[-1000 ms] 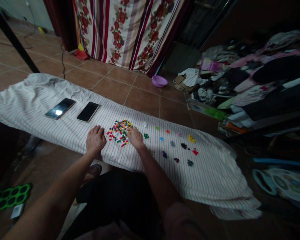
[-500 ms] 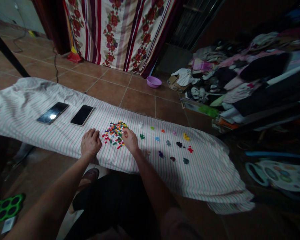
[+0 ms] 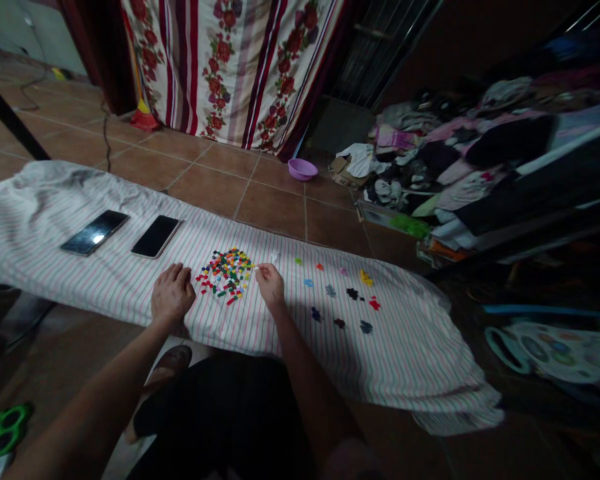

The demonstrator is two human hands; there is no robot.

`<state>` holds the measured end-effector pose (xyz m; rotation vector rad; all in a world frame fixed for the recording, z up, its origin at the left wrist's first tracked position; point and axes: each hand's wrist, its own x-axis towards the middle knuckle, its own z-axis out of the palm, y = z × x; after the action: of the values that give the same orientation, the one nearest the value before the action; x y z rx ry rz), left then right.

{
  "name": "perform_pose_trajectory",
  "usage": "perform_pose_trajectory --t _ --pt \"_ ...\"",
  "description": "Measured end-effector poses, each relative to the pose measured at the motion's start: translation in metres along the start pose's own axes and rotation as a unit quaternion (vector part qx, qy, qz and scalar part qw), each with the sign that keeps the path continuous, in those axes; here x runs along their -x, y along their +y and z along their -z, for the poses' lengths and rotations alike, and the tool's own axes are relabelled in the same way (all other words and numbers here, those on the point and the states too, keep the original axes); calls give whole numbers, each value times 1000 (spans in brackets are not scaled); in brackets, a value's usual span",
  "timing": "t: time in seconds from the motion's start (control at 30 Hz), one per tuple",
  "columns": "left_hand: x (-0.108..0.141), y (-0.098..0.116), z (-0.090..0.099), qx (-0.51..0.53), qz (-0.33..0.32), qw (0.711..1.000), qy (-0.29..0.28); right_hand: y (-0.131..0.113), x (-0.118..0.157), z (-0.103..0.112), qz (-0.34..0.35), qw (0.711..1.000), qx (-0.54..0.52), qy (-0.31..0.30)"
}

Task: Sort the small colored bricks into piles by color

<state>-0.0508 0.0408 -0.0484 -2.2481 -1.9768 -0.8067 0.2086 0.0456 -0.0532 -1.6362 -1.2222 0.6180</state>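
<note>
A mixed pile of small coloured pieces [image 3: 225, 272], like tiny bricks or beads, lies on the striped cloth [image 3: 405, 353]. My right hand [image 3: 270, 283] is just off the pile's right edge, its fingertips pinched on a small whitish piece. Left of the pile, my left hand [image 3: 173, 293] rests on the cloth, fingers laid out, holding nothing. Sorted by colour, small groups spread to the right: white pieces [image 3: 275, 255], light blue pieces [image 3: 308, 283], grey pieces [image 3: 331, 291], black pieces [image 3: 352, 293], yellow pieces [image 3: 365, 277] and red pieces [image 3: 375, 303]. My right hand hides the green group.
Two phones, a left one [image 3: 95, 232] and a right one [image 3: 157, 236], lie on the cloth beyond my left hand. A purple basin [image 3: 303, 169] stands on the tiled floor. Heaped clothes [image 3: 445, 147] fill the right side. A floral curtain [image 3: 220, 73] hangs behind.
My right hand has drawn back from over the pile to its right edge, with the whitish piece in its fingertips. My left hand stays on the cloth. The view has shifted slightly.
</note>
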Motion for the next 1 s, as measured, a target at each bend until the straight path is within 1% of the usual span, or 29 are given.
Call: perform_pose_trajectory --t 0.07,0.17,0.23,0.3,0.4,0.5,0.63,0.73,0.83,0.9,1.0 --pt "0 0 0 5 0 1000 1 6 -14 14 -2 1000 5 20" --pt "0 0 -1 14 4 1000 3 13 -37 38 -36 997 47 49" --pt "0 0 -2 19 7 1000 4 18 -50 49 -58 993 90 53" --pt "0 -1 -2 18 6 1000 4 21 -58 55 -63 989 130 44" --pt "0 -1 -3 10 7 1000 3 24 -64 54 -47 981 184 33" --pt "0 -1 -3 2 7 1000 3 23 -65 49 -36 971 234 36" --pt "0 0 -3 3 3 1000 7 22 -70 45 -41 963 266 24" --pt "0 -1 -4 8 2 1000 10 23 -73 44 -56 962 266 15" --pt "0 -2 -4 9 0 1000 7 27 -76 43 -80 965 248 31" --pt "0 -2 -4 7 -3 1000 5 31 -77 43 -89 969 226 39" --pt "0 -2 -4 11 2 1000 7 39 -78 45 -105 979 173 31"
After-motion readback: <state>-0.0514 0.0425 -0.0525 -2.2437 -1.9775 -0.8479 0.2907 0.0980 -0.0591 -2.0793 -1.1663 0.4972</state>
